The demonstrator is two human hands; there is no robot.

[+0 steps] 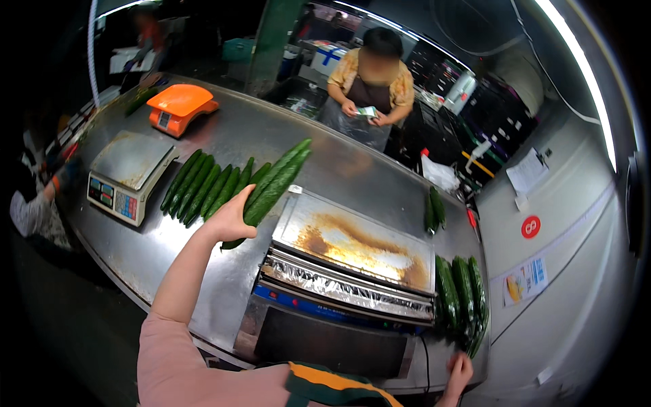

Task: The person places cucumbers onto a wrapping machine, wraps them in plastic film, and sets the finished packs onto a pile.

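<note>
My left hand (230,218) is closed round long dark green cucumbers (272,186), at least two, held tilted above the metal table. To its left a row of loose cucumbers (196,183) lies side by side on the table. At the lower right, my right hand (460,372) is curled closed by the near end of a pile of shiny cucumbers (464,292), which look wrapped in film. Whether those fingers grip anything is hidden. Between my hands stands a film wrapping machine (346,285) with a brown-stained metal plate (359,237) and a roll of film along its near side.
A digital scale (125,169) and an orange scale (180,108) stand on the left of the metal table (234,125). More cucumbers (434,210) lie at the right edge. Across the table a person (373,81) in an apron holds paper. A white wall (563,271) bounds the right.
</note>
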